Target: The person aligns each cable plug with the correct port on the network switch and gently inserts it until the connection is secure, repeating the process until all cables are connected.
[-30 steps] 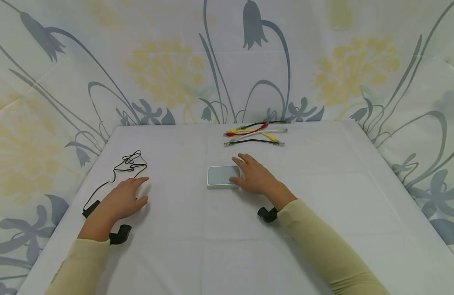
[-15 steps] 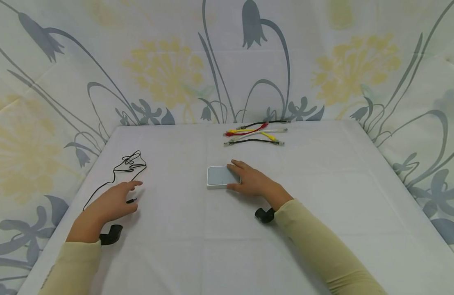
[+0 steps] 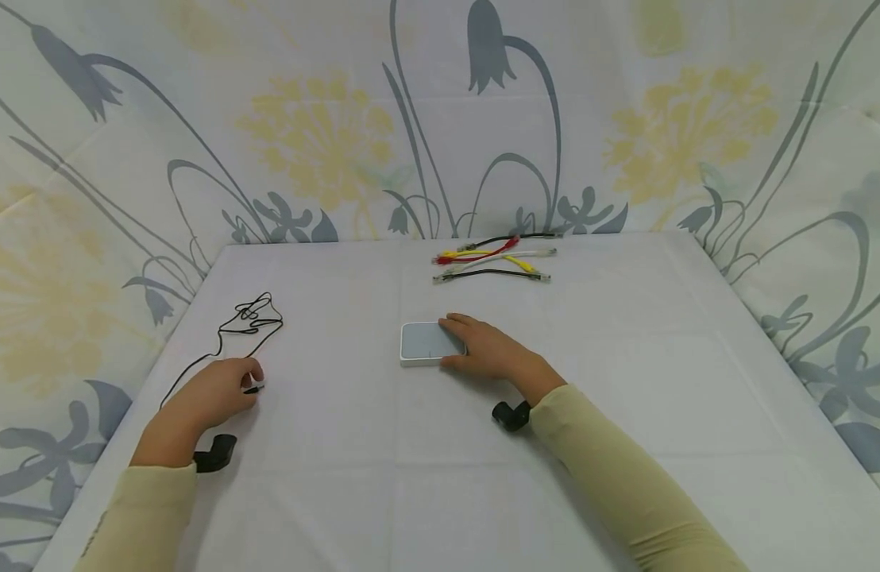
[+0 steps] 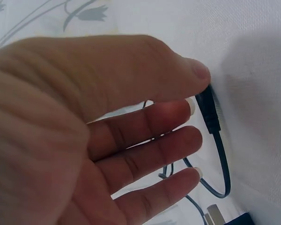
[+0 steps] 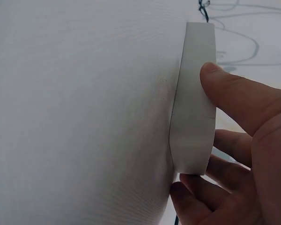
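My left hand [image 3: 207, 395] is at the table's left side, thumb and index finger curled in at the small black plug [image 4: 207, 110] of a power adapter's cord. In the left wrist view the thumb tip covers one end of this plug, and the index fingertip is right beside it. The other fingers are loosely bent. My right hand [image 3: 490, 353] grips the right end of a flat white box [image 3: 424, 343] with a grey top, which lies on the table. Its thumb presses the near side wall, with the fingers over the top and around the end.
The thin black cord [image 3: 250, 326] lies in loose loops beyond my left hand. The black power adapter [image 4: 241, 219] shows its metal prongs in the left wrist view. Several short network cables [image 3: 493, 256], black, red, yellow and white, lie at the back of the white-covered table [image 3: 590, 318].
My left hand has moved back left, and its thumb and index finger have come together at the plug. My right hand has settled from above the box to a grip on its right end.
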Demonstrator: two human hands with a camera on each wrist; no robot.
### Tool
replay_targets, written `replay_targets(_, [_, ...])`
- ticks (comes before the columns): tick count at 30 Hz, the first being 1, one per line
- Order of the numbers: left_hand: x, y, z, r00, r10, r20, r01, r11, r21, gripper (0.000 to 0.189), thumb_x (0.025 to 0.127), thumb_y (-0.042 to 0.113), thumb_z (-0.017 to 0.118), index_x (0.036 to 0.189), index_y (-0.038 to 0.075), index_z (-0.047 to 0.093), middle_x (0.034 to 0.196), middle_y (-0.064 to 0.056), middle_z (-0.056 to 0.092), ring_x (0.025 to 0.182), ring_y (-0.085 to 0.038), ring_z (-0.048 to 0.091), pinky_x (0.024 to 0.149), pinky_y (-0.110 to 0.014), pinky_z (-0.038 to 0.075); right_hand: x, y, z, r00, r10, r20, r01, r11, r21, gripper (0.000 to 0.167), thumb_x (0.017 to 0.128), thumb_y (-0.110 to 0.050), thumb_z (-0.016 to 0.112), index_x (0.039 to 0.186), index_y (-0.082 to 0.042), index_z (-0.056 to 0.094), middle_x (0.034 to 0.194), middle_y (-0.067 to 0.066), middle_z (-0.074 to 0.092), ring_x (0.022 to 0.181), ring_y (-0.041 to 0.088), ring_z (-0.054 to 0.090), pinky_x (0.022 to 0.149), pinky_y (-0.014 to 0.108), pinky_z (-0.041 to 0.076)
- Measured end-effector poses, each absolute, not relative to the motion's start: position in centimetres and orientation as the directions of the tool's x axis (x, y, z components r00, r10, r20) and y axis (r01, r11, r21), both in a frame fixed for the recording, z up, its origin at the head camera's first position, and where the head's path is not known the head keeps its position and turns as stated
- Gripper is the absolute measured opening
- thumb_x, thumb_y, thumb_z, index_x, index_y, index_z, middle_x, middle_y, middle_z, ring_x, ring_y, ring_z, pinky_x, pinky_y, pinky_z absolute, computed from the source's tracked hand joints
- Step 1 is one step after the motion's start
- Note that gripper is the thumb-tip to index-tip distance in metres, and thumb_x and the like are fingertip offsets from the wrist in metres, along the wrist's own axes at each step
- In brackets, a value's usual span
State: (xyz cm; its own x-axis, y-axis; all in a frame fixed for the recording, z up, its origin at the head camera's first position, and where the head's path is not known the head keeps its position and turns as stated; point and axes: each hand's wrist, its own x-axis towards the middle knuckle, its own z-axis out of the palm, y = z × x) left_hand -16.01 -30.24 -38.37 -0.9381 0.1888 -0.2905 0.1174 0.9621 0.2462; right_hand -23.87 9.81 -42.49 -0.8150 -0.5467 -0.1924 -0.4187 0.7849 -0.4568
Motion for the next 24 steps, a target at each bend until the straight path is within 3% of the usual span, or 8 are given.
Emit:
replay_targets(5, [-16.4, -30.5, -38.9, -0.941, 0.174, -0.291, 0.111, 0.969, 0.22, 0.011, 0.083, 0.005, 0.065, 0.093, 0.0, 0.064, 0.083, -0.009, 0.06, 0.074, -0.021, 0.052, 0.066, -0.037, 0.044, -24.0, 9.6, -42.1, -0.812, -0.548, -0.201, -0.413, 0.782, -0.466, 0.076, 0.09, -0.044, 0.066, 0.152, -0.015, 0.033, 0.158, 0.008, 0.03, 0.143, 0.03, 0.033, 0.115, 0.045, 0.03])
replay_targets(14, [-16.8, -30.8, -38.9, -0.938, 0.137, -0.32, 0.065, 0.972, 0.226, 0.009, 0.084, 0.003, 0.065, 0.091, -0.002, 0.066, 0.084, -0.012, 0.063, 0.075, -0.023, 0.054, 0.067, -0.038, 0.047, -24.4, 9.7, -41.9, -0.816, -0.543, -0.2, -0.396, 0.776, -0.491, 0.075, 0.088, -0.039, 0.07, 0.15, -0.014, 0.038, 0.153, 0.009, 0.036, 0.141, 0.028, 0.036, 0.114, 0.044, 0.031])
replay_targets(24, [-17.3, -30.0, -39.3, -0.945, 0.206, -0.254, 0.146, 0.961, 0.235, 0.003, 0.086, 0.004, 0.063, 0.088, 0.001, 0.064, 0.079, -0.007, 0.061, 0.072, -0.02, 0.052, 0.066, -0.036, 0.044, -24.5, 9.9, -42.3, -0.832, -0.519, -0.194, -0.347, 0.762, -0.547, 0.075, 0.084, -0.038, 0.075, 0.148, -0.017, 0.041, 0.151, 0.007, 0.039, 0.138, 0.026, 0.04, 0.113, 0.042, 0.033])
